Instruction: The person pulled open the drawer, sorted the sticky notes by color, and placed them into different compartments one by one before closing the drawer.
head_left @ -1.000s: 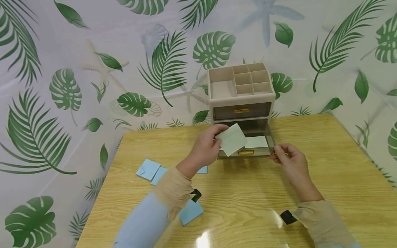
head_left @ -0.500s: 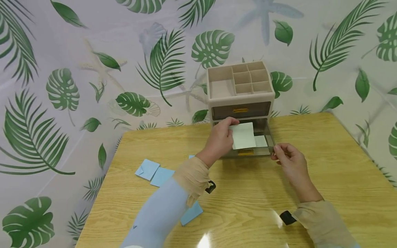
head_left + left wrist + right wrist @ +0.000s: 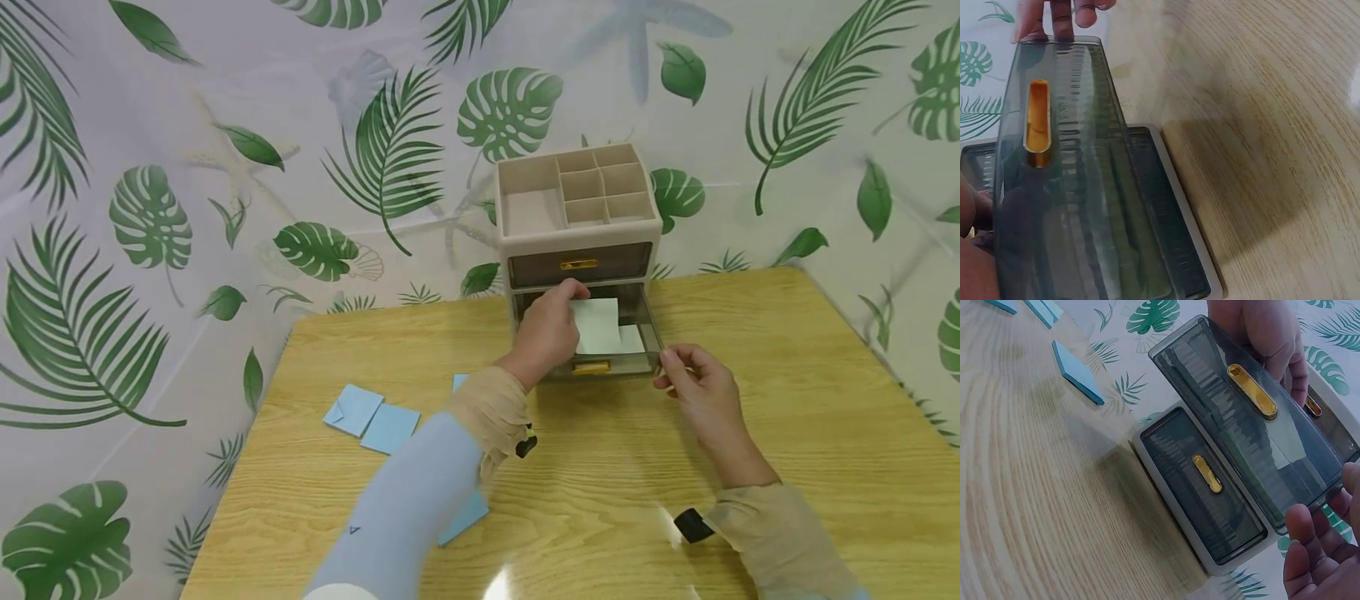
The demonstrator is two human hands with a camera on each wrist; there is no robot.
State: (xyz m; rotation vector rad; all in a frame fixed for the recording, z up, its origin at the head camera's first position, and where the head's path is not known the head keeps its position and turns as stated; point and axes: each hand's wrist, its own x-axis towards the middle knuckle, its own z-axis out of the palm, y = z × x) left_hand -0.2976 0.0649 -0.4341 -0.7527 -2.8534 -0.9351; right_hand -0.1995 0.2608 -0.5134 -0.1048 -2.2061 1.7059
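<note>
A pale green sticky note pad (image 3: 597, 325) is held at its left side by my left hand (image 3: 547, 333), low over the pulled-out smoky clear drawer (image 3: 637, 364). Another pale green pad (image 3: 632, 339) lies in that drawer, partly covered by the held one. My right hand (image 3: 705, 387) pinches the drawer's front right corner. The drawer belongs to a cream desktop organizer (image 3: 581, 241). In the right wrist view, the left hand (image 3: 1266, 331) reaches in behind the drawer's front with its gold handle (image 3: 1252, 392); most of its fingers are hidden there.
Several blue sticky note pads lie on the wooden table (image 3: 600, 500), among them a left pad (image 3: 354, 409), its neighbour (image 3: 391, 429) and one partly under the left forearm (image 3: 465, 518). A closed upper drawer (image 3: 622, 262) and divided top compartments (image 3: 606, 187) sit above the open drawer.
My left hand has moved right and into the open drawer with the pale green pad, which has turned square to the drawer and come down. The right hand has stayed at the drawer's corner.
</note>
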